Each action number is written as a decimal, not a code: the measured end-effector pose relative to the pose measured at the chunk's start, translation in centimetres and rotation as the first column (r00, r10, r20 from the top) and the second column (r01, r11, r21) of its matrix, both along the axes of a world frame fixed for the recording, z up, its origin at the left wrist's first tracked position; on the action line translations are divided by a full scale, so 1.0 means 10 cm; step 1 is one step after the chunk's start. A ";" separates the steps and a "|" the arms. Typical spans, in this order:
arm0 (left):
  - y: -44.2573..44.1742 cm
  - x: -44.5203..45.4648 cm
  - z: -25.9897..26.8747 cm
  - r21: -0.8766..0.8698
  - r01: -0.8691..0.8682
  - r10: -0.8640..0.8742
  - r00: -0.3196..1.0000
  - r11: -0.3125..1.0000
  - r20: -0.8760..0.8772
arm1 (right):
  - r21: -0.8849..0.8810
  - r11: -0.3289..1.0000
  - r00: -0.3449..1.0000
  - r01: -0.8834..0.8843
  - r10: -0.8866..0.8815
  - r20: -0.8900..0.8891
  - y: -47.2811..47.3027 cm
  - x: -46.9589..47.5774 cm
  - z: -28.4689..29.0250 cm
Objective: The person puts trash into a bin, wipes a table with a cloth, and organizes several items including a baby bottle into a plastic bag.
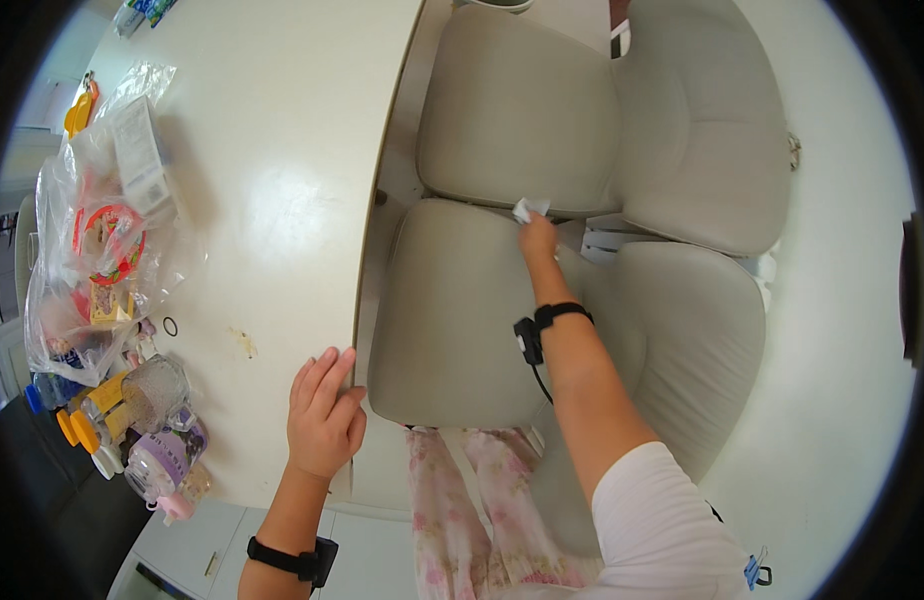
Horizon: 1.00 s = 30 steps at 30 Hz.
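My right hand (538, 237) grips a crumpled white tissue (531, 210) at the gap between two grey padded chairs. The tissue lies by the near edge of the farther chair's seat (518, 112), close to its backrest. The nearer chair's seat (454, 315) is beside my right forearm. My left hand (327, 420) rests palm down on the edge of the white table (282, 262), holding nothing, with its fingers slightly apart. A small yellowish smear (244, 342) marks the tabletop to the left of that hand.
A clear plastic bag (94, 247) with packages lies along the table's far left. Near it are a black ring (170, 326), a glass jug (156, 392) and a plastic jar with a purple label (165, 459). A white wall (829, 300) stands behind the chairs.
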<state>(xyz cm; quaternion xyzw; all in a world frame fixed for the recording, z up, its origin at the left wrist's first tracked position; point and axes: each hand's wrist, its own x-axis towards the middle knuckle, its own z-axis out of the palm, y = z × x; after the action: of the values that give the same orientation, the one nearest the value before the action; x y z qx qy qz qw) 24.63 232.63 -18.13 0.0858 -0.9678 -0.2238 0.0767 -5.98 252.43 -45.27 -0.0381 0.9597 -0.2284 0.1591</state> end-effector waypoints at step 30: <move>-0.01 -0.01 0.02 -0.062 -0.040 0.039 0.999 0.997 -0.004 | -0.332 0.478 0.521 -0.813 0.852 -0.049 -1.31 2.60 0.32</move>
<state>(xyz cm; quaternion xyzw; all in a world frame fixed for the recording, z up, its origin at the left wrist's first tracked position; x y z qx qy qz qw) 24.53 232.51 -17.90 0.1022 -0.9723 -0.1922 0.0850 20.05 239.30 -42.04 -0.5099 0.7584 -0.2733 0.3001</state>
